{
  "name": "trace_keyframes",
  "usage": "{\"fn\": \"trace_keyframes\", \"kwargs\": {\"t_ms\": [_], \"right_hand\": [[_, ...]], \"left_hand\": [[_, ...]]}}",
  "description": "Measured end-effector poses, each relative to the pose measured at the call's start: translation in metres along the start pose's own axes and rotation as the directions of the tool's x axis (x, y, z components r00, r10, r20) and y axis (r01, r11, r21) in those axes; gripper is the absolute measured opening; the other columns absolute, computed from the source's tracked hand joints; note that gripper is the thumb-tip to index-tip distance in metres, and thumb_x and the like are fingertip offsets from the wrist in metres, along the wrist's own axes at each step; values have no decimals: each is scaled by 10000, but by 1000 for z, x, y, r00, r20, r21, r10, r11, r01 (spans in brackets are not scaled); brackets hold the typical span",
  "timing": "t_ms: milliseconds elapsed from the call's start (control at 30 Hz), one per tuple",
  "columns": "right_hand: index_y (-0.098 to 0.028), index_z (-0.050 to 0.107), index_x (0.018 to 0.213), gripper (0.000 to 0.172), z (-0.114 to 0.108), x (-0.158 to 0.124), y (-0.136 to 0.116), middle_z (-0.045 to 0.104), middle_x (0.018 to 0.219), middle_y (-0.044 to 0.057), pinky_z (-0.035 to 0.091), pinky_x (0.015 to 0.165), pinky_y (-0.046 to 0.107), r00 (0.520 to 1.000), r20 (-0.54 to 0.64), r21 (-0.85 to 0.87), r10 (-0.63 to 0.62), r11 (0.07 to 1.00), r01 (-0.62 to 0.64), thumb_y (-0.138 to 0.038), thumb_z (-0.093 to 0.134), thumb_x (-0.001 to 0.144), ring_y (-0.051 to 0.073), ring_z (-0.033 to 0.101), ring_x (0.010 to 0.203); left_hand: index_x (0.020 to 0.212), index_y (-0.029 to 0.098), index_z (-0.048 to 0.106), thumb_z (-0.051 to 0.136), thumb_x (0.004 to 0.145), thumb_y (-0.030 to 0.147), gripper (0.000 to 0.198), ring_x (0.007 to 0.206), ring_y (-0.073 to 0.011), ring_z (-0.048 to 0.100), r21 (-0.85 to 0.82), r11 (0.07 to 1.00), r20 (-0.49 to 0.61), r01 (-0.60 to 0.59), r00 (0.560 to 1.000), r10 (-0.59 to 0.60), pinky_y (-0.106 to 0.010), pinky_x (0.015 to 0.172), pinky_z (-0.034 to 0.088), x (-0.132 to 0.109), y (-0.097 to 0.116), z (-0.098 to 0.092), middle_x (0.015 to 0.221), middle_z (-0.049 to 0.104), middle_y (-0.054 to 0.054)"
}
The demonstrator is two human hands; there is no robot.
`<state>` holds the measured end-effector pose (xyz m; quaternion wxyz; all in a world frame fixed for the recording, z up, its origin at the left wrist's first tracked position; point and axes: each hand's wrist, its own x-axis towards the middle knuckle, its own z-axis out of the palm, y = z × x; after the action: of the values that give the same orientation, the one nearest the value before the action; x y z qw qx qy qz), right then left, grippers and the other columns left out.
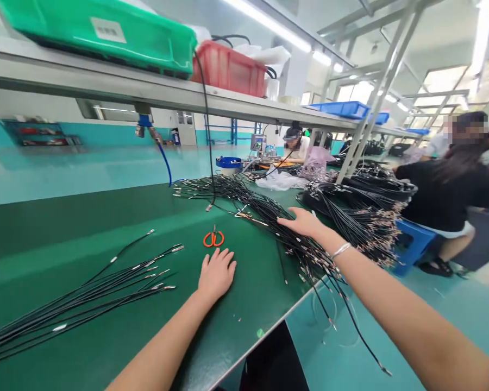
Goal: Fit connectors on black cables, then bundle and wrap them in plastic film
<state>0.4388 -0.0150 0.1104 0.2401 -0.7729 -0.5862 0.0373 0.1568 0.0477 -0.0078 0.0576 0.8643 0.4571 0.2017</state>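
My left hand (217, 273) rests on the green table top with its fingers spread, just below a pair of orange-handled scissors (214, 238). My right hand (303, 222) lies over a long bundle of black cables (264, 203), thumb and fingers apart, touching its upper side. Whether any cable is between those fingers cannot be made out. The bundle stretches from the back of the table to its right edge, where some ends hang over. At the left, a smaller group of black cables (85, 293) with metal-tipped ends lies on the table.
Thick coiled cable bundles (350, 217) are piled at the right. Overhead, a shelf (146, 89) carries a green bin (101, 35) and a red bin (230, 68). One cable (207, 125) hangs from it. A seated person (444, 184) on a blue stool (413, 244) is at the right.
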Motion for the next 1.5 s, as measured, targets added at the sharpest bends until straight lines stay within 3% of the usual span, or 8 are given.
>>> {"fn": "trace_keyframes", "kwargs": {"t_ms": [200,367,700,833,967,1167,1333,1500], "right_hand": [[-77,188,1431,1206,22,-13,68,375,1335,217,340,980,397,896,372,-26,242,968,-250,-810,540,540,335,422,1191],[-72,28,1449,1331,48,-25,51,364,1296,269,360,918,439,914,336,-157,229,970,-186,-850,519,486,378,435,1149],[-91,299,1349,813,48,-17,53,499,1109,194,409,823,379,948,178,-50,265,964,-260,-453,542,662,301,538,969],[-90,397,1267,708,22,0,73,585,1025,136,438,725,292,910,329,290,253,890,-352,-444,552,674,226,572,869],[-94,586,981,425,-6,11,77,627,821,93,427,593,240,886,445,494,129,790,-363,-424,446,753,169,572,676],[-116,599,963,380,0,0,61,644,877,73,437,629,232,910,400,480,106,822,-307,-414,485,756,173,585,744],[-131,560,1117,490,20,-17,61,616,1057,76,446,790,247,935,354,365,12,919,-149,-443,583,740,193,587,920],[-69,611,1027,700,28,-12,77,623,1011,150,469,784,297,901,393,461,182,809,-364,-692,462,746,231,592,916]], "left_hand": [[1086,127,610,377,864,251,345,1232,-295,377,54,997,-62,55,997,-52,-525,1040,232,24,-27,-14,1205,535,-120],[1072,159,619,407,836,181,318,1250,-225,350,-11,996,-77,-83,994,82,-355,1082,244,44,23,2,1181,533,-87],[985,157,642,462,796,121,264,1154,-213,432,-411,908,-31,-78,997,71,-388,1074,252,56,107,51,1135,543,-85],[979,149,623,458,775,72,273,1096,-174,474,-643,759,18,106,992,-123,-327,1047,314,60,104,40,1091,556,-72],[1175,89,473,415,833,147,352,1048,-180,529,-822,390,261,415,883,-389,-338,908,458,74,121,33,1185,493,-149],[1137,73,462,465,844,359,410,705,-158,607,-786,-82,602,613,727,-332,-279,576,512,95,173,37,1065,538,-172],[994,75,546,436,870,421,383,500,-97,510,-758,-168,649,630,706,-284,-221,454,411,108,184,41,758,577,-77],[929,89,551,453,885,379,309,513,-85,498,-742,-100,663,663,702,-260,-223,500,421,110,182,40,667,539,-17]]}}
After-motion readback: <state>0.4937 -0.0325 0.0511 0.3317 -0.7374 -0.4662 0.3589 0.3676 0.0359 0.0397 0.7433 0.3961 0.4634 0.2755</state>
